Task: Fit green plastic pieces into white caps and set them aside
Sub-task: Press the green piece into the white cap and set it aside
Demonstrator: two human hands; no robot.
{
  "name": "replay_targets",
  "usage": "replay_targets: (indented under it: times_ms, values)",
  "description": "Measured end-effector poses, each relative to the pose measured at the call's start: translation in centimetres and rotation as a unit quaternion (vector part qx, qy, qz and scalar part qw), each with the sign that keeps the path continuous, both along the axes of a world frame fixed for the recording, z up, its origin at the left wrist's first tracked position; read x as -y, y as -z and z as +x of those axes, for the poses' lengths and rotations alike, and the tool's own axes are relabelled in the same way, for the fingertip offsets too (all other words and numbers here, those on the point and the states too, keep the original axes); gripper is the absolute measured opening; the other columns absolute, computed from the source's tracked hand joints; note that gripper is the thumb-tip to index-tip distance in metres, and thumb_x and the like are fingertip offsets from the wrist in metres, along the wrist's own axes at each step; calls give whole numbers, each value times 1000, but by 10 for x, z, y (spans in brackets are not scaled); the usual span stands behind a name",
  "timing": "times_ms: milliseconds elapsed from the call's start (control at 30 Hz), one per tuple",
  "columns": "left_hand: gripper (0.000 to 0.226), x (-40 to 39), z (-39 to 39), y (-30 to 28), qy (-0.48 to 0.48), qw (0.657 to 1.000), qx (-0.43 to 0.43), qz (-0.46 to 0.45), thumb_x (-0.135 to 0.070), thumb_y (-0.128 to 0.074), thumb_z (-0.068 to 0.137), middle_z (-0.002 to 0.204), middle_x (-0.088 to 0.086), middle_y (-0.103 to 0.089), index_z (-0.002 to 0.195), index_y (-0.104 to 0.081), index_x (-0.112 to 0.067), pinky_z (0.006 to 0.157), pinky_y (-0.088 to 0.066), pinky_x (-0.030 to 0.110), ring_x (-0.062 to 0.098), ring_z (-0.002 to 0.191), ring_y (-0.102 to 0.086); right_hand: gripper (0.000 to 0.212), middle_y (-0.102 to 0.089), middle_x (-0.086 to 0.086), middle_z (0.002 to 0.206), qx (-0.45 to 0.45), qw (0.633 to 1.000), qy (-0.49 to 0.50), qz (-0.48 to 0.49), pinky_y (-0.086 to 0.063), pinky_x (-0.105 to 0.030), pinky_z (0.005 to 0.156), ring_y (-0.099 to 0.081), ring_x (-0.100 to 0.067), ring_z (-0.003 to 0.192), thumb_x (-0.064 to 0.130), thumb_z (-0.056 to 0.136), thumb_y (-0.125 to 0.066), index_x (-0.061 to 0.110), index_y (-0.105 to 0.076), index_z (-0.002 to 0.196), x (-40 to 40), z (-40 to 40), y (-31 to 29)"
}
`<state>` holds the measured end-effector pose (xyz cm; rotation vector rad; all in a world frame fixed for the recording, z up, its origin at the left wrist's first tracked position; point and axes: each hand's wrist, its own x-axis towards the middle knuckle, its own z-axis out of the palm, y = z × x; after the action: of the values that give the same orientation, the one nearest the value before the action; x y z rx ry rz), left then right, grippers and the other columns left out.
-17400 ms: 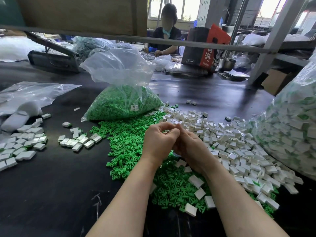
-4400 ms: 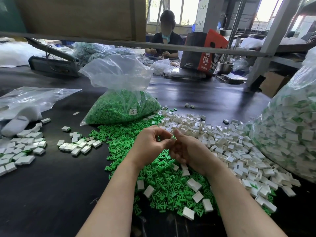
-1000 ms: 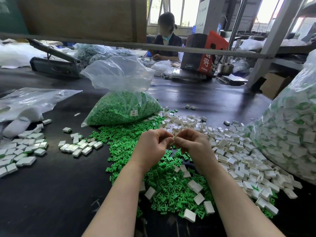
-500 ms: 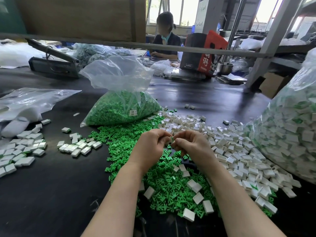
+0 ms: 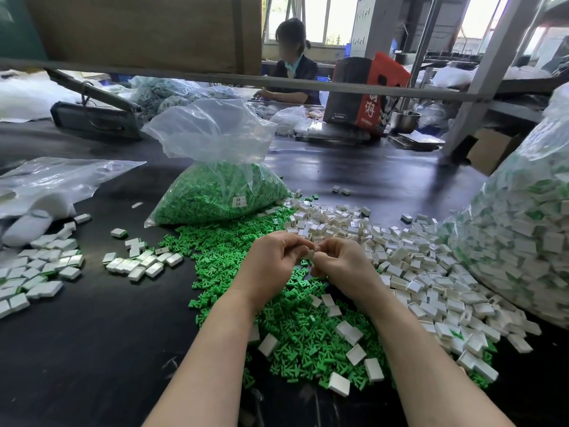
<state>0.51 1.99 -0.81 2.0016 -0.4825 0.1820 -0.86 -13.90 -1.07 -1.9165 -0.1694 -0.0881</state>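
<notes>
Pressing one green piece into one white cap looks like the step you have in hand: your left hand [image 5: 274, 260] and right hand [image 5: 343, 261] meet fingertip to fingertip above the loose green pieces [image 5: 295, 328], both with fingers curled in tight. Between them only a sliver of white and green [image 5: 311, 253] shows, so which hand holds the cap and which the insert cannot be told, nor whether the piece is seated yet. Judging from that, your next move calls for a firm squeeze until the green sits flush, then a reach leftward to drop it with the finished caps [image 5: 140, 263] lying well apart on the black table [image 5: 92, 349]. The empty white caps [image 5: 409, 272] lie heaped just right of your hands, small hollow rectangles. The green parts are tiny and pronged, spilling from the open bag [image 5: 215, 192] behind them.
</notes>
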Motion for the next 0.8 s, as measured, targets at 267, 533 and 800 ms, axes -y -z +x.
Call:
replay_targets:
  times_ms: [267,533,800]
  values:
    - [18,3,-1,2,8,999,-34,10,-8,-56,96,90,2,-72,97,-72,-17,78,-55,48,26,84,-67,12,-72,-6,70,-4,998,19,-60,-53,-38,63,-66,-19,64,16,89,-61,16,-62,77,-2,2,3]
    - [20,-7,-1,-2,-28,998,-49,-13,-8,-51,99,82,0,-68,90,-66,-19,69,-54,47,37,76,-62,17,-61,-5,69,10,999,40,-2,-45,-23,53,-53,-12,55,4,95,-49,10,-54,80,10,1,1]
    - [8,-2,-2,-5,-3,985,-91,-146,-8,-57,96,83,3,-68,99,-64,-11,66,-53,19,2,67,-63,11,-71,-8,74,18,1000,-3,4,-51,-18,58,-64,-5,59,-2,91,-58,9,-61,88,3,1,-3]
